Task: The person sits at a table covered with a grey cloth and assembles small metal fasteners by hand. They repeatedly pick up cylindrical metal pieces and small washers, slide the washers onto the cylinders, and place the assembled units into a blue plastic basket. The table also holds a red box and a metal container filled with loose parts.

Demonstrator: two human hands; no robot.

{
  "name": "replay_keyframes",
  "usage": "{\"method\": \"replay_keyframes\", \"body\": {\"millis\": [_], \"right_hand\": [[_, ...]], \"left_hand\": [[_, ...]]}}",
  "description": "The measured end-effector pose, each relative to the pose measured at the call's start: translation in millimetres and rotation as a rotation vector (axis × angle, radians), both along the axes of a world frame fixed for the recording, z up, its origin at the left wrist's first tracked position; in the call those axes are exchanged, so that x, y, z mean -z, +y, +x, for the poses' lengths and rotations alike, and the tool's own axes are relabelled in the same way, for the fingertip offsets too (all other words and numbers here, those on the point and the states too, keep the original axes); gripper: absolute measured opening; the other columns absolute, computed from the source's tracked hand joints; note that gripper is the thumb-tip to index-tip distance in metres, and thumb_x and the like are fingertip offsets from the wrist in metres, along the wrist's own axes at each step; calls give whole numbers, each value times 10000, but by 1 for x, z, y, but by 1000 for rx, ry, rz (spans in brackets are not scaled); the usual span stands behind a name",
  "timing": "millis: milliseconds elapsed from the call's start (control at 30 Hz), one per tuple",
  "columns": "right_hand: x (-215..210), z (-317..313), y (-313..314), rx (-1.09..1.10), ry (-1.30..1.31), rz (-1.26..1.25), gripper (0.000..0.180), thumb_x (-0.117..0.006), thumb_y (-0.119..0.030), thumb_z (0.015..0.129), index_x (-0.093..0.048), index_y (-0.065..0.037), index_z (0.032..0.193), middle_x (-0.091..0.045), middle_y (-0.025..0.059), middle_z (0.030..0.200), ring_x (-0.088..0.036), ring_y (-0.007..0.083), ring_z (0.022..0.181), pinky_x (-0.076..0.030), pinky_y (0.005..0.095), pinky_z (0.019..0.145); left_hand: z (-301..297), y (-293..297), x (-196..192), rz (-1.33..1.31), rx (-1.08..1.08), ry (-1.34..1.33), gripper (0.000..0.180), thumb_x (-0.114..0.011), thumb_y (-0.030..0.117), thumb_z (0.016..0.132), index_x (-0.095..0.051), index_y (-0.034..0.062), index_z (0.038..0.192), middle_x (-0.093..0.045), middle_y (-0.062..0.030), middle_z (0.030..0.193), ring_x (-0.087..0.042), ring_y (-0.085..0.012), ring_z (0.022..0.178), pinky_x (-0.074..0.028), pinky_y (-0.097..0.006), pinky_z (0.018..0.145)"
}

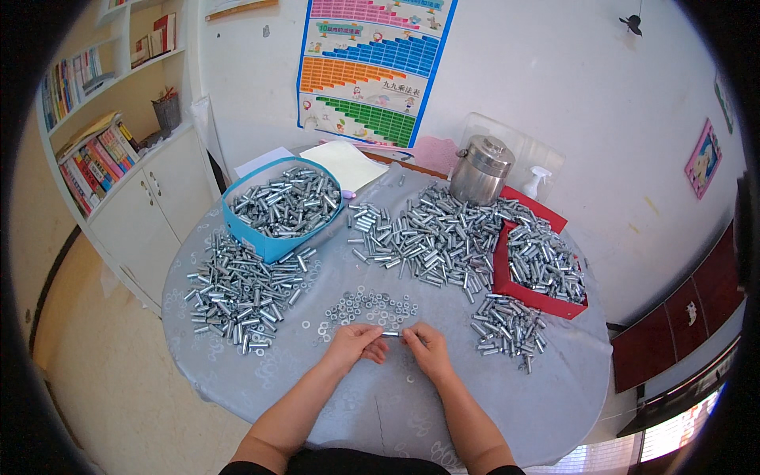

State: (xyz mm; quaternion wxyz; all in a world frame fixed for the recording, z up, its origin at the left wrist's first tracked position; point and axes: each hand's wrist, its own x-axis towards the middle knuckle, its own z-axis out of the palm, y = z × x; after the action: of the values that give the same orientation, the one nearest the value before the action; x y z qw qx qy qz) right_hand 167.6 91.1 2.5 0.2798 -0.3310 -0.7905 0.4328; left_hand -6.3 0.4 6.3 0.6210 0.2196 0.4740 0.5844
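- So the piece that matters is one small silvery metal cylinder (391,333), sitting right between the two hands, just this side of the loose nuts and washers (372,305).
- Its long axis runs pretty much left to right, lined up with the gap between the fingertips, one end toward each hand.
- Left hand (355,345): thumb and fingertips pinched at the left end, the lower fingers curled loosely underneath.
- Right hand (426,348): fingers bunched at the right end. Can't tell which one carries more of the grip, or if a nut is tucked in there.
- Neither hand is clearly nearer, they're basically level with each other over the grey tablecloth (522,412).
- Around them: a pile of similar cylinders (237,305) off to the left below a filled blue box (277,251), and a smaller heap (507,328) on the right beside the red box (546,301).
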Motion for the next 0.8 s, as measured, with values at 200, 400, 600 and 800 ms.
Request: {"method": "replay_keyframes", "body": {"millis": [200,400,600,800], "right_hand": [[-9,-17,-16,197,320,-88,300,-493,-229,918,-638,2,794,-605,88,716,-577,175,678,-451,290,637],[3,-4,-8,89,80,-153,352,-447,-239,945,-641,20,808,-610,68,770,-555,130,713,-449,265,673],[11,0,-2,-10,144,-146,321,-438,-235,949,-634,20,966,-606,57,800,-544,127,716,-446,252,672],[-1,-3,-6,-5,208,-216,311,-434,-218,952,-606,29,1034,-602,58,811,-539,120,720,-448,249,678]], "left_hand": [[0,1,2,17,-24,-26,292,-562,223,894,-574,-66,938,-634,-161,757,-621,-204,575,-543,-303,527],[-1,3,7,45,-133,-52,283,-547,216,903,-572,-65,924,-633,-155,745,-621,-204,572,-537,-300,516],[0,5,7,49,-149,-38,277,-546,211,903,-574,-63,935,-633,-152,740,-618,-203,561,-534,-297,509],[3,5,6,27,-158,-17,265,-561,198,895,-574,-61,950,-634,-157,742,-616,-201,554,-534,-298,502]]}}
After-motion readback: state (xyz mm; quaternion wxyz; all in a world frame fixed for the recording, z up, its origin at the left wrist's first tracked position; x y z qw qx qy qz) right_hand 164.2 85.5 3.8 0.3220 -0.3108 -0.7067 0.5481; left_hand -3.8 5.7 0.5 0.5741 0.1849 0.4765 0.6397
